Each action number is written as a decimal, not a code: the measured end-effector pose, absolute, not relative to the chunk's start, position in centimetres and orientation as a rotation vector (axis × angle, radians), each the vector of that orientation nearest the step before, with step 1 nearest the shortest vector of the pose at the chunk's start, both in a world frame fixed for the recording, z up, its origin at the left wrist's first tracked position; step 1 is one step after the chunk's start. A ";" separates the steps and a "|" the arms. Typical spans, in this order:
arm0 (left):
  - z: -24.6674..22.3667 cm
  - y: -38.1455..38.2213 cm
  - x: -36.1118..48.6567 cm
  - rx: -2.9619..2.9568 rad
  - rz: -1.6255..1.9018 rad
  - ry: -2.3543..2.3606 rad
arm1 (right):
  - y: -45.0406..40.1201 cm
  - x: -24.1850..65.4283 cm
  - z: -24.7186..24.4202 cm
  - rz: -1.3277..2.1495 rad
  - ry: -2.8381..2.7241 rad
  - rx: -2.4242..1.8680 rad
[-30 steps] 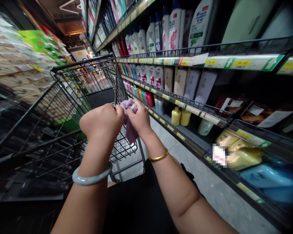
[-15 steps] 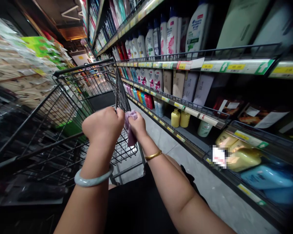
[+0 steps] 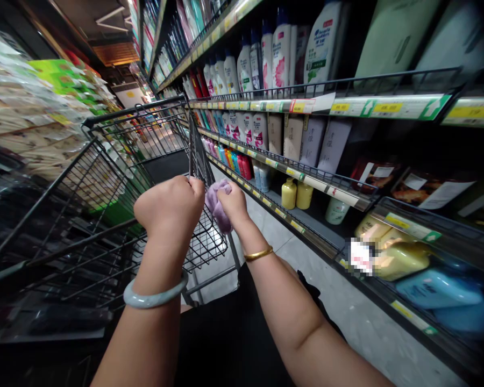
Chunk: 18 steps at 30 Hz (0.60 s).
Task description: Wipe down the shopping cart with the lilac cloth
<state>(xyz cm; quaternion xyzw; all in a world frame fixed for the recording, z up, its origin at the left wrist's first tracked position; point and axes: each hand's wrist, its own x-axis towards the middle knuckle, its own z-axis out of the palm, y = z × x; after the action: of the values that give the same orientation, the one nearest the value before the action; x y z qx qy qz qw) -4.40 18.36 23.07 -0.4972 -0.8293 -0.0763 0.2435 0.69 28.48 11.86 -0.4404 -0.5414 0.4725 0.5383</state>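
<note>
My left hand point(image 3: 169, 201), with a pale bangle on its wrist, is closed in a fist around the dark side rail of a wire shopping cart point(image 3: 191, 140); the fingers' underside is hidden. Just to its right, my right hand point(image 3: 234, 204) pinches a crumpled purple cloth point(image 3: 214, 200), which bunches up on its left side. A gold bangle circles the right wrist. The cloth is beside the cart's right side wall; whether it touches the wire cannot be made out.
Shelves of shampoo bottles point(image 3: 281, 54) run along the right, with price strips point(image 3: 387, 107) on their edges. Yellow bottles point(image 3: 289, 193) stand on the lowest shelf. Packaged goods point(image 3: 20, 107) are stacked on the left. Grey floor tiles point(image 3: 358, 322) lie between cart and shelf.
My right hand has moved slightly right, away from my left hand. The purple cloth is more bunched and no longer hangs down in a strip. The left hand stays on the rail.
</note>
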 end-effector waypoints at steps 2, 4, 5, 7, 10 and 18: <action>23.1 18.3 -4.4 -1.367 -0.207 -2.261 | 27.8 0.8 13.1 1.071 -1.233 -0.854; 23.1 18.3 -4.4 -1.377 -0.206 -2.256 | 27.0 0.9 14.6 0.969 -1.235 -0.669; 23.1 18.4 -4.4 -1.381 -0.206 -2.253 | 26.8 0.9 15.0 0.917 -1.249 -0.639; 23.1 18.4 -4.4 -1.376 -0.214 -2.257 | 26.8 0.9 14.6 0.859 -1.300 -0.727; 23.0 18.6 -4.3 -1.370 -0.236 -2.271 | 27.7 0.7 12.4 0.995 -1.418 -1.013; 22.6 18.6 -4.3 -1.401 -0.340 -2.312 | 27.8 1.4 14.0 0.879 -1.389 -0.722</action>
<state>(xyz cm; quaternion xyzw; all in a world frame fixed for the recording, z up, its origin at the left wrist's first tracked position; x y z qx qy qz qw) -4.34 18.65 22.61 -0.5030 -0.8302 -0.1220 0.2070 1.43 27.78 14.03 -0.3144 -0.6049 0.3830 0.6233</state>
